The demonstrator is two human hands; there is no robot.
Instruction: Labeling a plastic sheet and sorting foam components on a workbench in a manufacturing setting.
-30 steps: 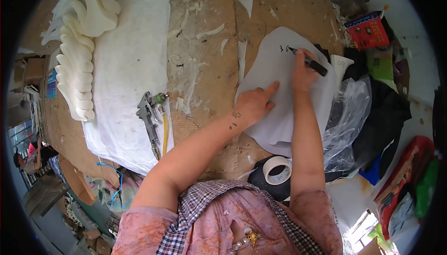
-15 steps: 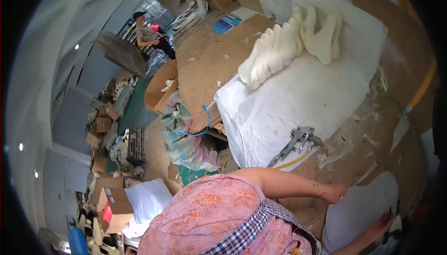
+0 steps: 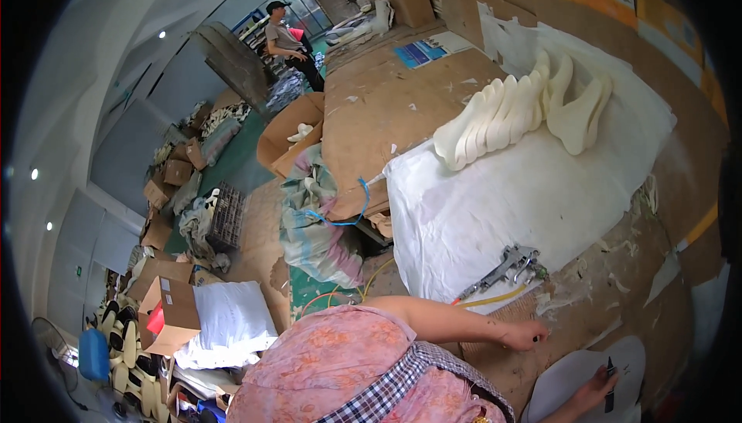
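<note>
A white sheet with a rounded outline lies at the lower right of the worktable, with a few small dark marks near its upper right. My right hand is over this sheet, its fingers closed round a black marker pen held roughly upright. My left hand is closed just beyond the sheet's upper left edge, above the brown board; a small dark bit shows at its fingers, too small to name. A metal spray gun with a yellow hose lies beyond my left forearm on a white cloth-like cover.
A row of cream foot-shaped pieces stands on the cover's far part. Dried scraps litter the table at right. A woven sack and an open carton stand at the table's left edge. Farther off stands another person.
My left hand has drawn back leftward from the white sheet's edge. My right hand still holds the marker over the sheet. The whole view has shifted, so the table appears farther right.
</note>
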